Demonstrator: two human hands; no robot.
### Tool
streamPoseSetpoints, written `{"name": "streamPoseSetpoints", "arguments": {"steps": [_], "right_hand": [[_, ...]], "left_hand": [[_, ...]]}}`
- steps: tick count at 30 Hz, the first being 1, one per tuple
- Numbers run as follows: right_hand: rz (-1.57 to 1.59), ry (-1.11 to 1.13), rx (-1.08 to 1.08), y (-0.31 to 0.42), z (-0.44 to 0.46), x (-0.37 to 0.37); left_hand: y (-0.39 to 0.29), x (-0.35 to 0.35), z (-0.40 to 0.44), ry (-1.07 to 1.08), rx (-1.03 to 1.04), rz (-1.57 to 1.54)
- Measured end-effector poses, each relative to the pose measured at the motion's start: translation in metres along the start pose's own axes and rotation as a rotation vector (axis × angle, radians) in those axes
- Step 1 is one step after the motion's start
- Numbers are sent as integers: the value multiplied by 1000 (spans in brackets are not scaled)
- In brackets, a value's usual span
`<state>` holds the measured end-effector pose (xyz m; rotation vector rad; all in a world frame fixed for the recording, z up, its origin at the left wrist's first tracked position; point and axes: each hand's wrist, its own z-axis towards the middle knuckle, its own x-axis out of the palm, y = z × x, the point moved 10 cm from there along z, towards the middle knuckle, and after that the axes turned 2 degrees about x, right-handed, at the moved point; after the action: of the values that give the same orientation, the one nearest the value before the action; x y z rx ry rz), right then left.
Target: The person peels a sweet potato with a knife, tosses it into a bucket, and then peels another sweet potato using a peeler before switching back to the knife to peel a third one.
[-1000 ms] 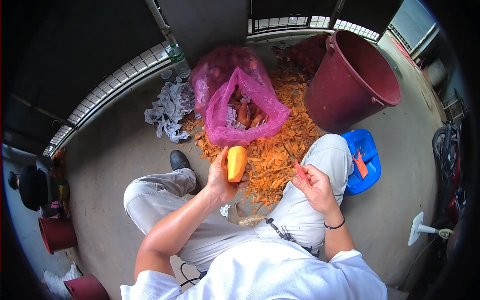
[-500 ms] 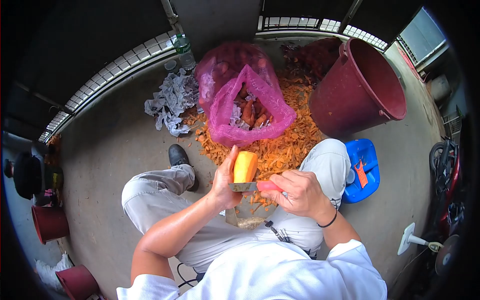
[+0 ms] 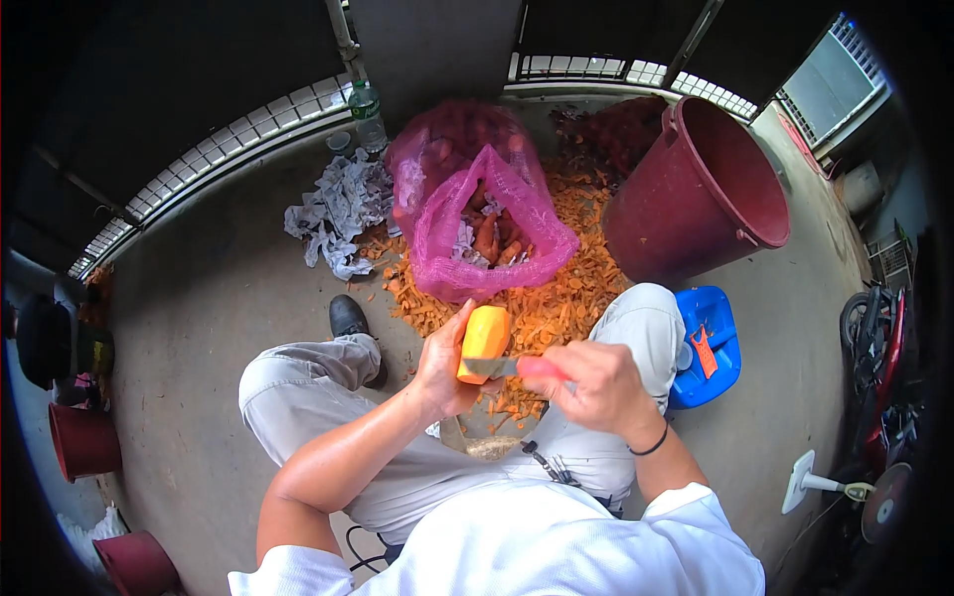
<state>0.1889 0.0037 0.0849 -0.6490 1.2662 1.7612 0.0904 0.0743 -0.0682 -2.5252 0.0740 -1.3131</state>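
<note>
A peeled orange vegetable (image 3: 486,336), perhaps a carrot, stands roughly upright in my left hand (image 3: 444,367), whose fingers wrap its left side and underside. My right hand (image 3: 603,385) is closed on the pink-red handle of a knife (image 3: 542,369). The blade points left and lies across the lower part of the vegetable. Beyond my hands, a pink mesh bag (image 3: 437,238) gapes open, with unpeeled orange-brown roots (image 3: 486,238) and paper inside. Orange peelings (image 3: 561,298) cover the floor around the bag and below my hands.
A large dark red bin (image 3: 661,199) leans at the right. Near my right knee a blue tray (image 3: 728,350) holds an orange peeler (image 3: 705,352). Crumpled paper (image 3: 343,204) and a plastic bottle (image 3: 367,117) are left of the bag. My legs flank the peelings.
My right hand has come left from beside my knee, bringing the knife onto the vegetable. My left hand has shifted slightly right, still holding the vegetable. The view has shifted a little.
</note>
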Motion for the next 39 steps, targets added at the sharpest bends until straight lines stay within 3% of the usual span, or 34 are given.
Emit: {"name": "streamPoseSetpoints", "arguments": {"steps": [2,5,10,13,25,28,31,34,39], "right_hand": [[-37,92,-4,11,-4,11],[-71,57,-1,11,-3,9],[-79,19,28,6,0,-3],[-68,133,-26,20,-2,6],[-189,-52,33,1,8,-16],[-181,-103,168,-13,7,-28],[34,4,29,9,1,-9],[-8,143,28,19,-3,6],[-22,93,33,18,0,3]], "left_hand": [[-3,-6,-2,-83,52,49],[0,-7,-4,-93,63,19],[5,-1,-3,1,40,23],[-1,0,-8,-63,65,28],[3,6,-9,71,38,11],[2,12,-10,108,51,30],[3,7,-10,33,37,2],[3,0,-10,-17,35,21],[4,1,-11,8,46,-11]]}}
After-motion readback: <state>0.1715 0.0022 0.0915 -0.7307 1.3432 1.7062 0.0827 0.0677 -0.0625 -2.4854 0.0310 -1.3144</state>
